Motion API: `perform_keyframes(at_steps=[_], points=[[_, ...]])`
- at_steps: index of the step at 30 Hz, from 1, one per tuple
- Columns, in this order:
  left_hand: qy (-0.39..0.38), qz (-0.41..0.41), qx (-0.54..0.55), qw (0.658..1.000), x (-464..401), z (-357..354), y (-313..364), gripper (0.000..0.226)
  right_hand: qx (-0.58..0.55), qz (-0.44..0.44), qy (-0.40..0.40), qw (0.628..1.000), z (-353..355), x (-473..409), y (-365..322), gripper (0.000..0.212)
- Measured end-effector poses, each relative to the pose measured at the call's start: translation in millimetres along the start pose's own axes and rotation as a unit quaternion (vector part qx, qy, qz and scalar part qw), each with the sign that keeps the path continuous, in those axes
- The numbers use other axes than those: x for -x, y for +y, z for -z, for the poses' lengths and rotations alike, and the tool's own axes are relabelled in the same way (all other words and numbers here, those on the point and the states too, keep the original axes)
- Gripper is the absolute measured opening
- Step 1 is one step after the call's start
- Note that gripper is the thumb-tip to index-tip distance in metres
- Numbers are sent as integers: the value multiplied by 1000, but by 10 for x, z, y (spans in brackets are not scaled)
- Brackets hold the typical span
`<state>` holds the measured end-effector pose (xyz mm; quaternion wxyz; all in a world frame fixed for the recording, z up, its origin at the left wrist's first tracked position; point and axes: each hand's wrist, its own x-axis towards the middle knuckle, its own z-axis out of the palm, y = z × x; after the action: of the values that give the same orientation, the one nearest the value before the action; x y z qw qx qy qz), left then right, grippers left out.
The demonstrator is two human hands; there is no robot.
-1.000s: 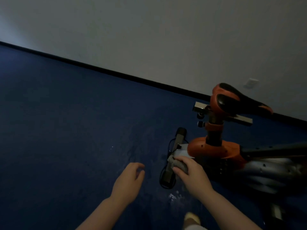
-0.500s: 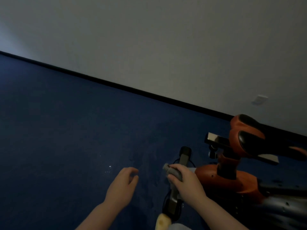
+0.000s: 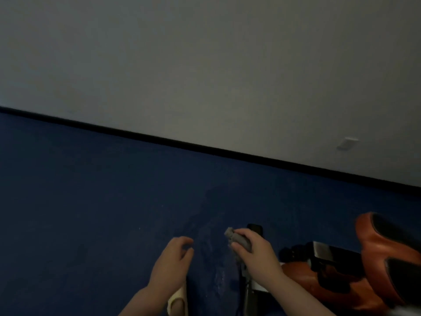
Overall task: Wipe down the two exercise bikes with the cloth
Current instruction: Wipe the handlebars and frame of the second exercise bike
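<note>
My right hand [image 3: 257, 254] grips a bunched grey cloth [image 3: 238, 239] above the black rear base bar [image 3: 250, 290] of an orange exercise bike [image 3: 355, 281] at the lower right. The bike's orange-and-black saddle [image 3: 387, 249] sits at the right edge, with a silver seat rail [image 3: 324, 252] under it. The cloth is off the bike, held in the air. My left hand [image 3: 173, 263] hovers to the left with loosely curled fingers and holds nothing. Only one bike is in view.
Dark blue carpet [image 3: 102, 201] stretches to the left and ahead, up to a black skirting board [image 3: 205, 151] and a grey wall with a white socket plate [image 3: 347, 143]. A pale slipper [image 3: 177, 302] shows below my left hand.
The view has tilted up, so the bike has slid to the lower right. My right hand has lifted the cloth off the bike's rear frame. My left hand stays empty beside it.
</note>
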<state>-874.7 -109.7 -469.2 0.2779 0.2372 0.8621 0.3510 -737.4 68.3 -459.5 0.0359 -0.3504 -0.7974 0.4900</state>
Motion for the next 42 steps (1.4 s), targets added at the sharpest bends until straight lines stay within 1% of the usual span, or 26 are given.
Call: perform_keyframes(at_steps=[6,10,13,15,18,23,26,28,31,36,39,42], points=[[-53,-81,-36,995,-1200,534,357,22,-54,-45,100,992,57,-741,-427,18],[-111,-121,-60,985,-1841,513,671,24,-61,-71,167,982,158,-1019,-520,19],[-159,-148,-58,974,-2168,290,909,24,-70,-101,217,968,329,-1112,-462,19],[-195,-166,-59,965,-2363,82,1095,23,-93,-129,261,952,504,-1186,-363,18],[-248,-190,-75,947,-2665,-248,1415,24,-112,-157,300,934,784,-1333,-169,17],[-299,-240,-108,917,-3156,-692,2096,24,-142,-183,361,903,1300,-1615,81,19],[-315,-277,-124,899,-3417,-959,2569,24,-143,-196,382,892,1673,-1751,204,21],[-320,-299,-115,891,-3576,-1148,2863,23,-140,-197,403,883,1946,-1850,278,21],[-343,-308,-95,882,-3757,-1405,3192,23,-150,-205,435,864,2290,-1990,336,17],[-398,-314,-102,856,-4116,-1872,3552,20,-151,-231,464,842,2677,-2277,503,16],[-434,-325,-109,833,-4452,-2181,3833,20,-151,-258,507,809,2909,-2500,674,19],[-470,-355,-125,798,-4851,-2437,4265,20,-161,-292,559,759,3168,-2713,794,19]])
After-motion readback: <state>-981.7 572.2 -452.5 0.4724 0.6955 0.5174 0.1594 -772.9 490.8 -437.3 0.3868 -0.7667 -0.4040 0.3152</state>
